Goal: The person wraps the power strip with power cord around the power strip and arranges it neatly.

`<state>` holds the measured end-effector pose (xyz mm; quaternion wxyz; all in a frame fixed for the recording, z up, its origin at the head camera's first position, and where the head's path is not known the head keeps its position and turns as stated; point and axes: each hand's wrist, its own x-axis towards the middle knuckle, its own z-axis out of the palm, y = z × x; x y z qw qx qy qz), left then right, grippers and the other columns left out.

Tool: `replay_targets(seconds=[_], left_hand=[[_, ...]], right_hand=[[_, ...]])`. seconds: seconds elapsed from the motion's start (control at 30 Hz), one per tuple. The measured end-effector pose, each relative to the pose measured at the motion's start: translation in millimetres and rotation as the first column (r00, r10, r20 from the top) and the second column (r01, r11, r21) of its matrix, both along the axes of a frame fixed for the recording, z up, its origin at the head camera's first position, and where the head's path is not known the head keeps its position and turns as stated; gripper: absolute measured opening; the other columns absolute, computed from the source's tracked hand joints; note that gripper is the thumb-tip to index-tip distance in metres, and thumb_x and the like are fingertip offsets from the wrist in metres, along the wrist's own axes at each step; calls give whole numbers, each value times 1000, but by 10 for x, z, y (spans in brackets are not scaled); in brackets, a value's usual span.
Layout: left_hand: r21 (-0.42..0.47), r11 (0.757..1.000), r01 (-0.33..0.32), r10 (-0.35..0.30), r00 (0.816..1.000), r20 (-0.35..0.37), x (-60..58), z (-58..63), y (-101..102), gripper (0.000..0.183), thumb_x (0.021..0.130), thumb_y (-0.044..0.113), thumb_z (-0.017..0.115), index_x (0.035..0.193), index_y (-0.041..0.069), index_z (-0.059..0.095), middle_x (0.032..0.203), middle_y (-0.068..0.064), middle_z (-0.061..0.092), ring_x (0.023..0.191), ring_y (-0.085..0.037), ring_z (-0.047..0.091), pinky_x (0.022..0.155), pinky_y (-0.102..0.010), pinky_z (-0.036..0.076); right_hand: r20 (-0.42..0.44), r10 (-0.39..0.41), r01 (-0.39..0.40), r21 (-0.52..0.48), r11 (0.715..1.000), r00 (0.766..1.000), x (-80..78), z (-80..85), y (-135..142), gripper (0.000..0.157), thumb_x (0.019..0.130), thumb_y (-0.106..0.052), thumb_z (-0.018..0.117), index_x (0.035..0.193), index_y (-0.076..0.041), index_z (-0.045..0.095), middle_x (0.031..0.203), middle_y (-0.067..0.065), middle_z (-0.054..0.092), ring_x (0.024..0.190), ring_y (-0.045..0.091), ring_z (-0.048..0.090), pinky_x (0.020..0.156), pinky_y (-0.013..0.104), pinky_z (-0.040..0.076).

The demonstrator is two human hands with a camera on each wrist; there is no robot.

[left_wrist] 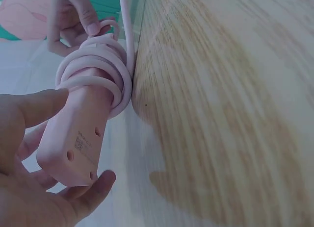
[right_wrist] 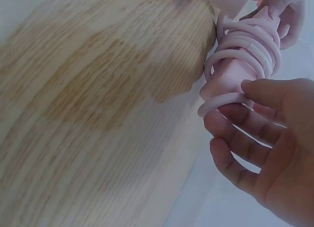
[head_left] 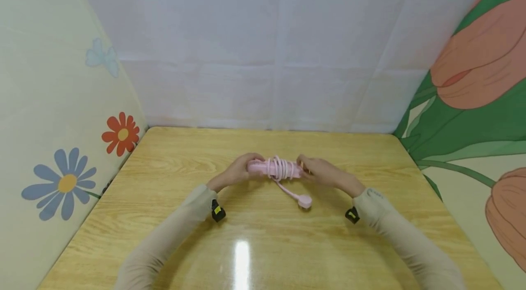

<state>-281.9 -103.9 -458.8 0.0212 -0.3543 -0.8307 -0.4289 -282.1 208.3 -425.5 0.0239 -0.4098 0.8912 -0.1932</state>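
A pink power strip (head_left: 257,167) is held level near the middle of the table, its pink cord (head_left: 281,169) wound round it in several loops. My left hand (head_left: 239,169) grips the strip's left end; in the left wrist view, the fingers and thumb of the left hand (left_wrist: 29,153) curve round that end, which bears small print and screw holes. At the other end, my right hand (right_wrist: 274,138) pinches a loop of cord between thumb and fingers. The plug (head_left: 305,201) hangs toward me on a short length of cord.
Beneath the hands lies a wood-grain table (head_left: 185,235) with a bright light reflection near its front. A white cloth wall (head_left: 246,52) rises behind it. Flower-printed panels stand along the left and right sides. Each wrist wears a small black device (head_left: 218,211).
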Motion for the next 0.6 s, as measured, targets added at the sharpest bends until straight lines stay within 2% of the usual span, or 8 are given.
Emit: replay_targets(seconds=[0.1,0.27,0.33,0.47,0.57,0.6], left_hand=[[5,1000,-25,25,999,-30,26,-3,-7,40,80,-4,69,120,-4,61,122,-22,61,110,-35,57,93,-49,48],[-30,995,-96,97,995,32,31,29,-6,34,93,6,66,124,-5,59,129,-26,56,109,-35,55,83,-43,51],[-43,993,-109,111,993,50,26,35,-12,33,96,10,64,125,-5,59,131,-26,55,111,-35,55,84,-42,51],[-17,993,-119,120,989,88,41,50,-41,34,98,9,61,127,-7,57,132,-27,53,118,-39,52,92,-46,50],[14,989,-148,146,986,81,60,60,-81,33,100,11,59,128,-6,57,133,-27,53,121,-43,50,92,-51,51],[18,987,-160,158,986,58,62,58,-98,33,100,12,58,128,-6,57,133,-26,53,121,-44,50,91,-52,51]], right_hand=[[-1,-12,12,-2,1000,1000,-5,-6,-4,25,95,-8,64,117,-3,52,75,-3,56,62,8,51,55,27,46],[-27,-38,39,6,999,999,-15,-9,4,28,96,-11,63,122,-2,54,77,-3,58,63,9,52,56,28,47],[-32,-54,55,19,998,998,-21,-13,12,29,98,-14,62,123,-3,55,79,-2,58,64,9,52,57,29,47],[-24,-97,98,42,994,995,-21,-4,32,31,100,-19,60,126,-4,55,86,0,60,68,11,54,60,31,48],[-31,-121,122,35,992,992,-15,18,60,35,101,-22,59,128,-2,55,94,5,61,72,14,56,62,33,49],[-41,-128,129,29,991,991,-13,26,73,35,101,-24,59,129,-2,55,96,7,61,73,15,56,63,34,50]])
